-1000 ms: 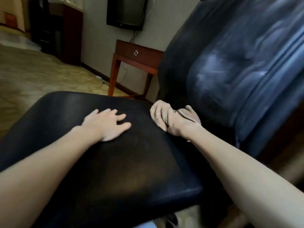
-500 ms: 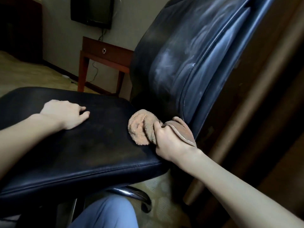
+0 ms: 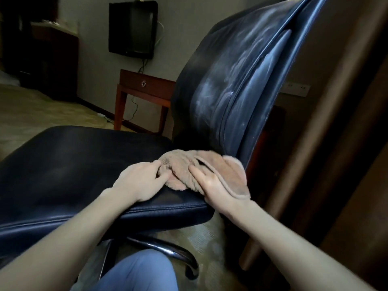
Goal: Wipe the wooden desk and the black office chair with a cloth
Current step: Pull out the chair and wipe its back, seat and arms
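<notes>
The main risk, as we judge it, is the cloth [image 3: 226, 172] itself. It sits bunched at the back corner of the black chair's seat [image 3: 73, 164], just right of the frame's centre, where the seat meets the backrest [image 3: 241, 80]. Wiping with a wad like this could drag grime along instead of lifting it. There is a darker patch on its left fold, and pale streaks cover the backrest across the upper right of the frame, so a soiled face would probably smear them further.

Part of the cloth also overhangs the seat's near edge, and a loose hold could let it slide to the floor. The chair stands on a chrome base [image 3: 168, 248] at lower centre. We suspect that a hard push at this corner would swivel or shift it away from us.

Both hands meet on the cloth, with the forearms coming in from the lower corners of the frame. Our left hand [image 3: 142, 179] lies knuckles-up on the seat, its fingers curled in and pinching the cloth's left edge. Our right hand [image 3: 212, 183] holds the other side: the thumb lies over one fold, and the fingers are hidden under the cloth, so we cannot tell how far they curl.
</notes>
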